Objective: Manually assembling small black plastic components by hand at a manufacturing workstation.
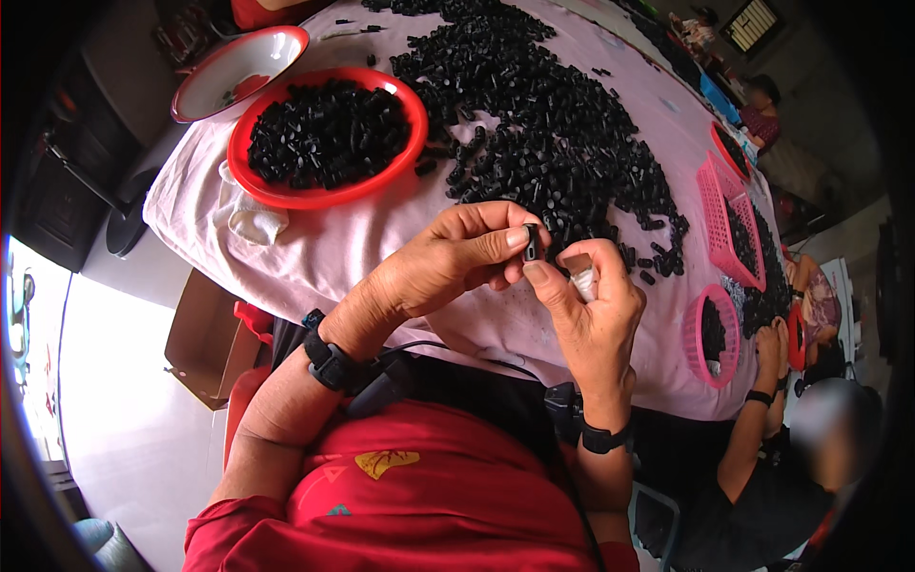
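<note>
Between the thumb and fingers of my left hand (448,250) is a small black plastic piece (531,244), held upright over the near edge of the pile. My right hand (599,307) comes in from the other side, its thumb tip close under the piece; whether it touches is hard to tell. Something white and crumpled, like cloth or tissue (584,283), is tucked in the curled fingers of that hand. Just beyond both hands spreads a large heap of small black cylindrical pieces (534,124). A red basin (416,143) at the left is full of similar black pieces.
A pale pink cloth (315,272) covers the table. Behind the red basin stands a white, red-rimmed enamel basin (205,81). Pink baskets (710,195) line the right side, near a co-worker's hands (770,348). A cardboard box (195,348) sits below the table's left edge.
</note>
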Demonstrator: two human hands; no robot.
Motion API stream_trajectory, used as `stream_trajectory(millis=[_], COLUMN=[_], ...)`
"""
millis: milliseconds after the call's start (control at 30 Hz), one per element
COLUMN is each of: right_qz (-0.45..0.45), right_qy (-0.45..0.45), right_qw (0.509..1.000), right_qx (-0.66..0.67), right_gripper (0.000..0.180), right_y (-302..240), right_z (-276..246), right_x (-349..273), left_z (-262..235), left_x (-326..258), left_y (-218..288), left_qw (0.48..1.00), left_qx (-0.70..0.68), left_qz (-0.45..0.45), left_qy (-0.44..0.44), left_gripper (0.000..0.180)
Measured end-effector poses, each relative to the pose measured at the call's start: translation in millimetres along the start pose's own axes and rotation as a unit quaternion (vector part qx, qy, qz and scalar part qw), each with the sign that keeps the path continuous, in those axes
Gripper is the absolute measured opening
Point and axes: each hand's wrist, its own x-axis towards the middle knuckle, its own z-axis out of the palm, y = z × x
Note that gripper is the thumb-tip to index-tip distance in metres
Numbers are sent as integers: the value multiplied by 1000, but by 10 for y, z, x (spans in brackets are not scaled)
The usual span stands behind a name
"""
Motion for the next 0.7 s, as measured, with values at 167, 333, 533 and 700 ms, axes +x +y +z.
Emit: stream_trajectory(millis=[167, 333, 533, 700], right_qz=[-42, -43, -51, -50], right_qy=[-10, -14, -20, -21], right_qw=[996, 992, 987, 983], right_qx=[-72, -116, -154, -175], right_gripper=[43, 51, 55, 57], right_y=[84, 99, 110, 141], right_z=[23, 0, 8, 32], right_x=[-2, -2, -7, -21], left_z=[2, 37, 11, 42], left_x=[-19, -22, -27, -24], left_y=[-35, -56, -85, -57], left_qw=[999, 999, 998, 999], left_qx=[-17, -23, -35, -8], left_qz=[-18, -37, -37, -35], left_qy=[-35, -25, -44, -33], left_gripper=[26, 26, 27, 24])
